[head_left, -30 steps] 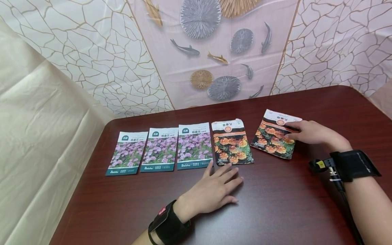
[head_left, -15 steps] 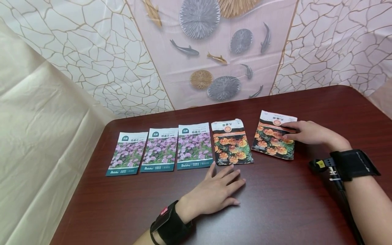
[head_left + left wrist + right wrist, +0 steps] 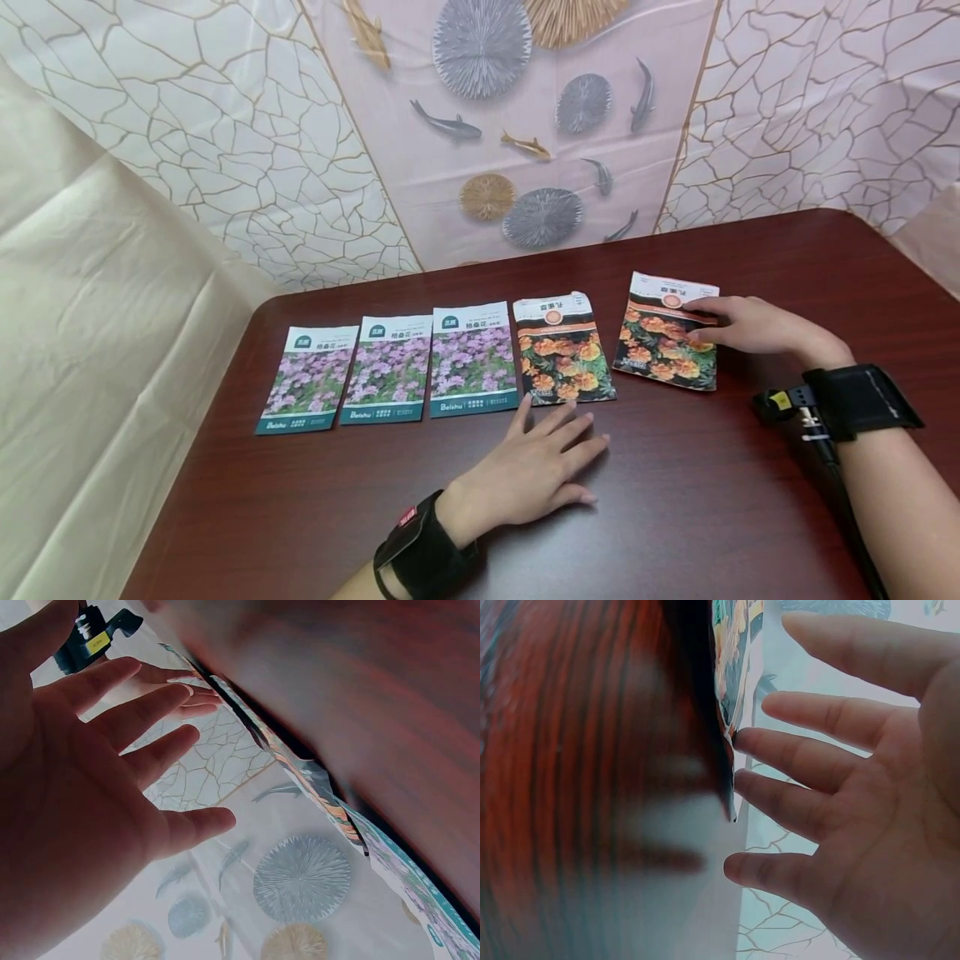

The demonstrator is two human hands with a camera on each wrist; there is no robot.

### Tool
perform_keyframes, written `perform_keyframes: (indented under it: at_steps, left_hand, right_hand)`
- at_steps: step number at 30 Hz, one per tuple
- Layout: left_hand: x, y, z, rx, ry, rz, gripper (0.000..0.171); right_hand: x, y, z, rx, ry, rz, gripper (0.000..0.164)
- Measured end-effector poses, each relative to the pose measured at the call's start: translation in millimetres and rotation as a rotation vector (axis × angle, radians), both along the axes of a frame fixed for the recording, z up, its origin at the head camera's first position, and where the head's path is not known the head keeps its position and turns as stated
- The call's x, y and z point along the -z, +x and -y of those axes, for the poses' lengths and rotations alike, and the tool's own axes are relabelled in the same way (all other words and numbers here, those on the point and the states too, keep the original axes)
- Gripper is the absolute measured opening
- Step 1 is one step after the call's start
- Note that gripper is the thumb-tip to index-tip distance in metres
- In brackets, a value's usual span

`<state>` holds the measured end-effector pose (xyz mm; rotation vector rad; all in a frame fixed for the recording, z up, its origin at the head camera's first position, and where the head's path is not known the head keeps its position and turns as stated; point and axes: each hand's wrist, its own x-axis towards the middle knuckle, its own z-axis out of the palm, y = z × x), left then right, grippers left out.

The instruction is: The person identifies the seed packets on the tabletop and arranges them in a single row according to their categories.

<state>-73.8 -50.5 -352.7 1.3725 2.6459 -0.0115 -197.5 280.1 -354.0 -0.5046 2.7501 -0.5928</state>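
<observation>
In the head view my right hand [image 3: 761, 327] rests with extended fingers at the right edge of a marigold seed packet [image 3: 666, 342], which lies slightly turned on the table. Its fingers [image 3: 802, 756] reach toward the packet's edge in the right wrist view. To the left lies a second marigold seed packet [image 3: 566, 354], its orange blooms facing up. Just below that packet's lower edge, my left hand [image 3: 521, 475] spreads its fingers low over the table, holding nothing. Both marigold packets have their printed titles upside down from this side.
Three purple-flower seed packets, a left one [image 3: 309, 379], a middle one [image 3: 388, 367] and a right one [image 3: 474, 358], line up left of the marigold packets. The dark red table [image 3: 675, 500] ends at a patterned cloth [image 3: 420, 200]; a pale cloth [image 3: 90, 333] hangs at left.
The right-hand marigold packet has slid left and straightened a little, with my right hand moving along at its edge. My left hand has shifted slightly right.
</observation>
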Motion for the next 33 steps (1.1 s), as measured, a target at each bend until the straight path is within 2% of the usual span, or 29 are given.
perform_keyframes:
  at_steps: [10,16,19,25,29,33]
  left_hand:
    - [-6.4,-15.6,-22,-0.052,-0.033,0.048,0.062]
    - [-15.8,-25.7,-39,-0.106,-0.043,0.157,0.062]
    - [-19.2,-29.8,-46,-0.143,-0.045,0.186,0.061]
    - [-19.1,-36.4,-59,-0.197,-0.086,0.196,0.062]
    - [-18.5,-37.9,-66,-0.203,-0.147,0.202,0.063]
    - [-17.9,-37.9,-73,-0.202,-0.221,0.173,0.063]
  right_hand:
    - [1.8,-0.2,0,-0.008,0.002,-0.012,0.060]
    - [2.6,0.1,1,-0.018,-0.011,-0.019,0.057]
    - [2.5,-0.2,1,-0.023,-0.011,-0.020,0.057]
    - [1.4,-0.2,0,-0.022,-0.026,-0.012,0.058]
    - [1.0,0.3,0,-0.022,-0.043,-0.009,0.057]
    - [1.5,0.7,0,-0.019,-0.056,-0.010,0.056]
